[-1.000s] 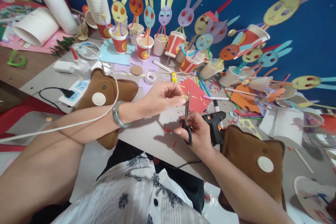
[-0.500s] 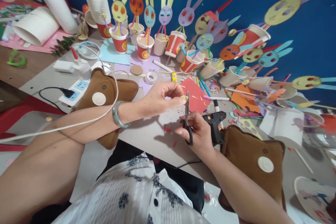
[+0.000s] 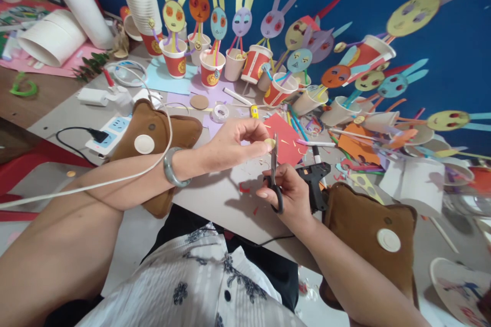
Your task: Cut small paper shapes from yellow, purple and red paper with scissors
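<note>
Angled inward, the left hand (image 3: 236, 147) pinches a small yellow piece (image 3: 271, 144) beside scissors (image 3: 273, 166) gripped in the right hand (image 3: 293, 194).

Scissors (image 3: 273, 169) in right hand (image 3: 294, 194): smooth metal blades (image 3: 274, 153), black plastic handles (image 3: 280, 200). Small disc (image 3: 270, 143) in left hand (image 3: 238, 145): matt, looks like paper. Red sheet (image 3: 286, 135) just beyond both hands: smooth matt paper. Glue gun (image 3: 316, 184) beside right hand: dull black plastic. Brown cushion (image 3: 360, 235) right of right hand: soft matt cloth. Bangle (image 3: 168, 168) behind left hand: polished, glossy, stone-like. Desk (image 3: 215, 209) under both hands: smooth, low sheen.
</note>
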`<control>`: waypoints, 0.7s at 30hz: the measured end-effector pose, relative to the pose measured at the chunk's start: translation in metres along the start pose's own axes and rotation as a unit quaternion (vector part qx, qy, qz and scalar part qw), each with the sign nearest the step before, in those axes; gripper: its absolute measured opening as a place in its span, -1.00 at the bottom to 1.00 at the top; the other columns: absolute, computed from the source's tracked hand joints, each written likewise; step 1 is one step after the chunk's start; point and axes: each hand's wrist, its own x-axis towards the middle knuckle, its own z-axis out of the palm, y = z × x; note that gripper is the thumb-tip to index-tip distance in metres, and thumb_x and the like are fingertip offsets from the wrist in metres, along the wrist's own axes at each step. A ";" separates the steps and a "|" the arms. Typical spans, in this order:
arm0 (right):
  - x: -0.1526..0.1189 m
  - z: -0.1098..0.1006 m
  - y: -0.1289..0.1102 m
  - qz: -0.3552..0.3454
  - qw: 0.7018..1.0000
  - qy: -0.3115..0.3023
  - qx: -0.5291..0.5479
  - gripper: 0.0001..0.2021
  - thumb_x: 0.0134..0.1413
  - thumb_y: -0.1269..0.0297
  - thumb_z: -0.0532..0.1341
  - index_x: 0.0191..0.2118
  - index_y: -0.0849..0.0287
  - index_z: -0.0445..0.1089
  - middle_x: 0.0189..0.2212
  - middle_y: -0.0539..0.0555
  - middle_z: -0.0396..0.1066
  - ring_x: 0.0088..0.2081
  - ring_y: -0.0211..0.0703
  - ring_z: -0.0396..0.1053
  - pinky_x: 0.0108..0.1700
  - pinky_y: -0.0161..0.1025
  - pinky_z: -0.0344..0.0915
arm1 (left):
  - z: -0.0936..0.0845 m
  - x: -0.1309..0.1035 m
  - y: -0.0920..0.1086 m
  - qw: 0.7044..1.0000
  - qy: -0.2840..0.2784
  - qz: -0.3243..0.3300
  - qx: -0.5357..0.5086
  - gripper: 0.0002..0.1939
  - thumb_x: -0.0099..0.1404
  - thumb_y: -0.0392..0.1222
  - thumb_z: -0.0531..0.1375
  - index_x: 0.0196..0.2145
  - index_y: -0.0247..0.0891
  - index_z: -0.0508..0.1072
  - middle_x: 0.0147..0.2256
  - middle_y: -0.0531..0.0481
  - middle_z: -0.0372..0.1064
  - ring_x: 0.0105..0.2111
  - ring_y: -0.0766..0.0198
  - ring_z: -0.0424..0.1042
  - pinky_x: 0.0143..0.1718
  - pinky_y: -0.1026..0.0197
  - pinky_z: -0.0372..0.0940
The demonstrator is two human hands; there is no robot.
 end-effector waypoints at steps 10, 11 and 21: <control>-0.002 -0.001 0.002 -0.003 1.000 0.004 -0.005 -0.47 -0.18 -0.23 0.46 -0.33 0.10 0.33 -0.64 -0.08 0.43 -0.65 -0.27 0.33 -0.55 -0.31 0.21 | 0.000 0.000 0.000 1.000 0.006 0.011 0.001 -0.86 0.13 -0.25 0.26 -0.50 -0.30 0.36 -0.50 0.06 0.31 -0.46 0.44 0.26 -0.37 0.33 0.26; -0.002 -0.001 0.002 -0.003 1.000 0.003 -0.003 -0.47 -0.17 -0.23 0.46 -0.33 0.10 0.33 -0.63 -0.08 0.43 -0.65 -0.27 0.33 -0.55 -0.31 0.21 | 0.000 0.000 0.001 1.000 0.006 0.011 0.000 -0.86 0.13 -0.25 0.26 -0.50 -0.30 0.36 -0.50 0.06 0.31 -0.46 0.44 0.25 -0.37 0.33 0.26; -0.002 0.000 0.002 0.007 1.000 0.000 0.010 -0.45 -0.19 -0.24 0.46 -0.35 0.10 0.32 -0.63 -0.07 0.41 -0.64 -0.28 0.30 -0.55 -0.32 0.21 | 0.000 0.000 0.002 1.000 0.003 0.004 0.002 -0.86 0.12 -0.24 0.26 -0.50 -0.30 0.37 -0.49 0.06 0.32 -0.45 0.44 0.26 -0.37 0.32 0.26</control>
